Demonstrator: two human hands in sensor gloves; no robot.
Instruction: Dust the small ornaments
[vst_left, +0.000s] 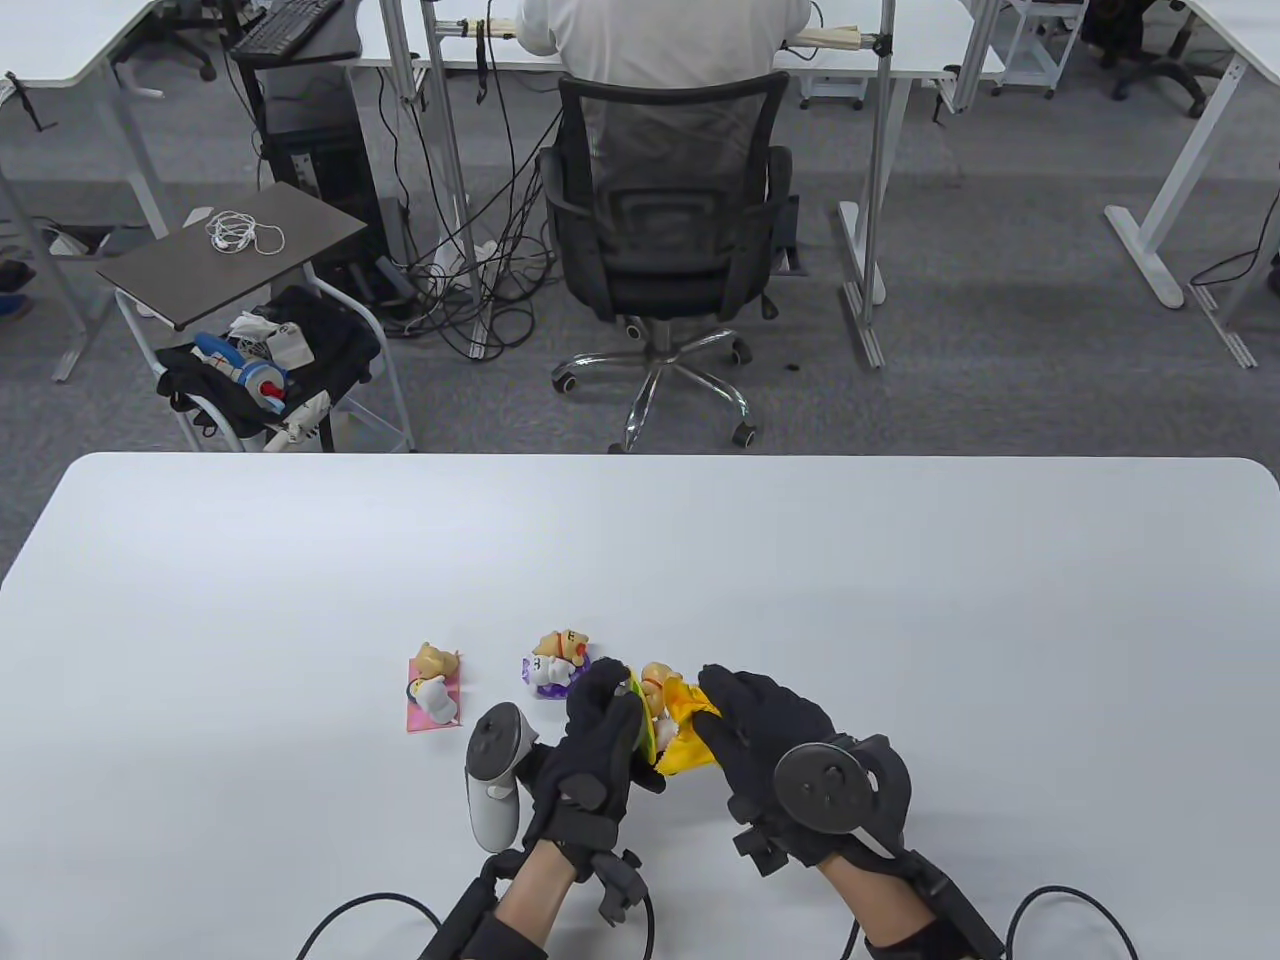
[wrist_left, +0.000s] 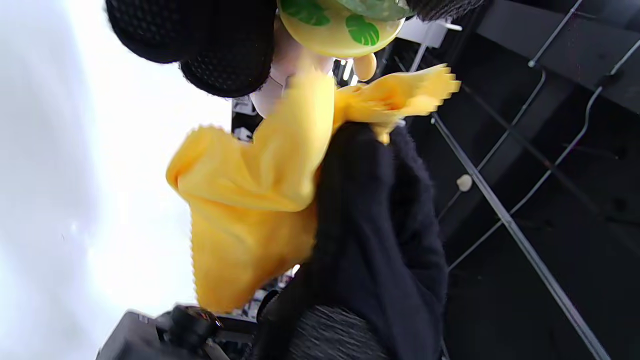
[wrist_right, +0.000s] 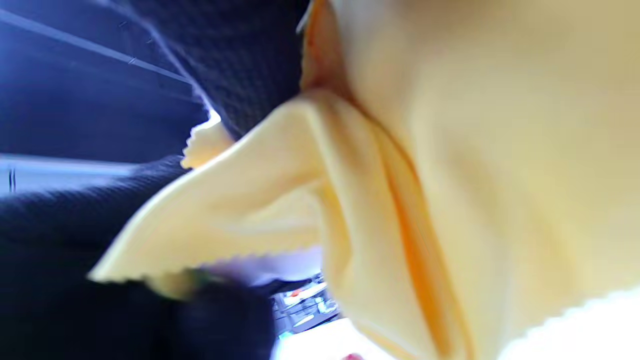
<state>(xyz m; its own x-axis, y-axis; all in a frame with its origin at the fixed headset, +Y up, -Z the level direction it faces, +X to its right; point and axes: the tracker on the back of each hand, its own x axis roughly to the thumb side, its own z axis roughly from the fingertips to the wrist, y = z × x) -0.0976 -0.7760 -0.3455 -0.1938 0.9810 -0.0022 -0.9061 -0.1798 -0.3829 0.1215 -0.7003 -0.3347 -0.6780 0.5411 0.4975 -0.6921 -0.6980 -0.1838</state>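
Observation:
My left hand (vst_left: 600, 730) grips a small ornament (vst_left: 652, 700) with a yellow base printed with green leaves (wrist_left: 340, 25), lifted just above the table. My right hand (vst_left: 770, 735) holds a yellow cloth (vst_left: 690, 735) against that ornament; the cloth (wrist_left: 250, 200) drapes over the right glove and fills the right wrist view (wrist_right: 450, 175). Two more ornaments stand on the table: a bear figure on a pink base (vst_left: 433, 688) to the left and a figure on a purple base (vst_left: 556, 662) just beyond my left hand.
The white table (vst_left: 900, 600) stretches wide on all sides of the hands. Beyond its far edge are a black office chair (vst_left: 665, 230) with a seated person, a small cart (vst_left: 260, 330) with cables and bags, and other desks.

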